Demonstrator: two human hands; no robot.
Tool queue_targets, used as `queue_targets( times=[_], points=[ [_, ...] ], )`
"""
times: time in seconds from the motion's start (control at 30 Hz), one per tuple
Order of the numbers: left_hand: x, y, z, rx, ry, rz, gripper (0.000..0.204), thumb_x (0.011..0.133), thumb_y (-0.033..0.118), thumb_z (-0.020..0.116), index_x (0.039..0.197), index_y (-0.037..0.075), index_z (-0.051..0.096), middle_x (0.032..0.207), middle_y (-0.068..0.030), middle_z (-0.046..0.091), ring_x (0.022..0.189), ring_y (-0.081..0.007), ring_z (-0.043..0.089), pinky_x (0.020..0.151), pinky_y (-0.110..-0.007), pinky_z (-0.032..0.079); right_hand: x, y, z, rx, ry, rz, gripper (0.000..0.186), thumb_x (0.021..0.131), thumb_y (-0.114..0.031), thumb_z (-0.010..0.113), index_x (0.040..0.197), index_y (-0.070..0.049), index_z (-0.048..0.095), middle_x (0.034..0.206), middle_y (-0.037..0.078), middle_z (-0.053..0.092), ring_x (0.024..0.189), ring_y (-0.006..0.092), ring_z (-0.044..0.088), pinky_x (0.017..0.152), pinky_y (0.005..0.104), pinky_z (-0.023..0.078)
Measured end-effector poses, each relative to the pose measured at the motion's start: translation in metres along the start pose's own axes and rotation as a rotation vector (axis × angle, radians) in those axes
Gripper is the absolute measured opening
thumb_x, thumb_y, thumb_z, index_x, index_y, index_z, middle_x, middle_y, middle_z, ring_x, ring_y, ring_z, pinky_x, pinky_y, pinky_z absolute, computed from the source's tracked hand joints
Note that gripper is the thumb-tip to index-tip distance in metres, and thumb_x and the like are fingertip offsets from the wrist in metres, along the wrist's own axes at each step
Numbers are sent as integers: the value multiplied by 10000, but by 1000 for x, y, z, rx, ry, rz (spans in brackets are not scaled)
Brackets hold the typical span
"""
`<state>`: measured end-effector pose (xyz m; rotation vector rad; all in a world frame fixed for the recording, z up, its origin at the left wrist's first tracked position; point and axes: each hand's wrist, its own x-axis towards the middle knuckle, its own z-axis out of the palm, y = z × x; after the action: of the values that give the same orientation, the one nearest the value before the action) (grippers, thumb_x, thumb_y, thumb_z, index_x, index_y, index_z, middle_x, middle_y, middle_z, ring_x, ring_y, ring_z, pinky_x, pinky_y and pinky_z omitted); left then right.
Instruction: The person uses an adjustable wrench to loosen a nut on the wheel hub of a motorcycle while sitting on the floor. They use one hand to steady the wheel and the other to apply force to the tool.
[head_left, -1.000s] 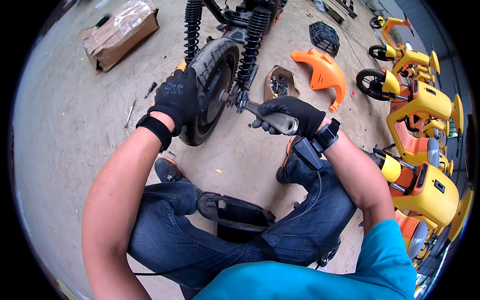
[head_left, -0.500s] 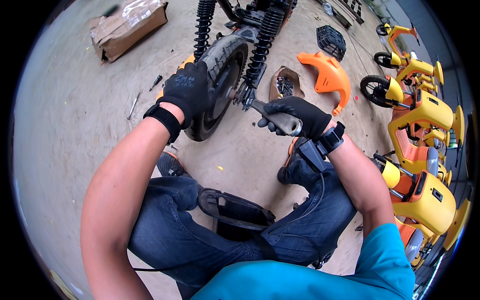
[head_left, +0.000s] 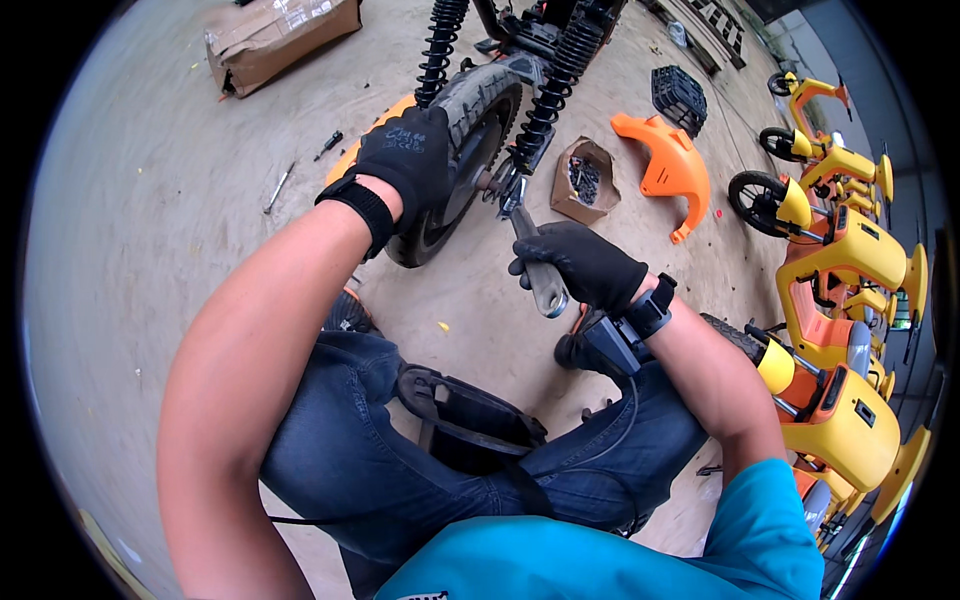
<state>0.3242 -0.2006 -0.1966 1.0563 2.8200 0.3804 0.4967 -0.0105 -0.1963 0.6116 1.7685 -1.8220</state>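
Note:
My gloved left hand (head_left: 405,160) grips the rear of a black tire (head_left: 478,98) on a scooter's wheel, its fingers curled over the tread. A coil-spring shock absorber (head_left: 552,95) runs down beside the wheel to the axle end (head_left: 500,195). My gloved right hand (head_left: 585,265) is closed around a large steel wrench (head_left: 548,285); the wrench head meets the fittings at that axle end, and its handle slants down toward me. Another coil-spring shock (head_left: 438,55) stands on the wheel's far side, partly hidden by the tire.
A cardboard box (head_left: 280,45) lies back left. Near the wheel are an open carton of small parts (head_left: 585,180), an orange fender (head_left: 660,160), a black crate (head_left: 680,95) and a thin tool (head_left: 280,188). Several yellow scooters (head_left: 850,255) line the right side.
My right hand has swung the wrench handle downward toward me, so it stands more upright in view. My left hand stays on the tire. The whole scene has shifted right as the camera moved.

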Motion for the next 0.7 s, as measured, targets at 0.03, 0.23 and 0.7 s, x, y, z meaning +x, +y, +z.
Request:
queue_targets(
  times=[0.03, 0.23, 0.7],
  points=[
    [-2, 3, -4, 10, -23, -6, 497, 821, 333, 649, 1169, 5, 513, 1072, -242, 621, 979, -376, 636, 837, -447, 517, -3, -4, -2, -27, -6, -52, 280, 925, -282, 625, 969, -6, 630, 864, 101, 688, 736, 153, 669, 608, 277, 534],
    [-7, -5, -5, -7, -21, -7, 454, 823, 294, 639, 1148, 2, 518, 1054, -238, 637, 993, -368, 635, 842, -449, 512, -8, -32, -12, 165, -13, 26, 278, 937, -248, 629, 1076, -7, 620, 902, 81, 694, 755, 122, 671, 631, 224, 532],
    [-4, -45, 21, -29, 139, 142, 520, 829, 221, 633, 1247, -7, 426, 1107, -246, 542, 1010, -435, 559, 818, -508, 471, 8, -18, 18, 335, -27, -137, 253, 885, -223, 609, 731, -23, 618, 623, 61, 567, 496, 125, 515, 490, 268, 436]
  ],
)
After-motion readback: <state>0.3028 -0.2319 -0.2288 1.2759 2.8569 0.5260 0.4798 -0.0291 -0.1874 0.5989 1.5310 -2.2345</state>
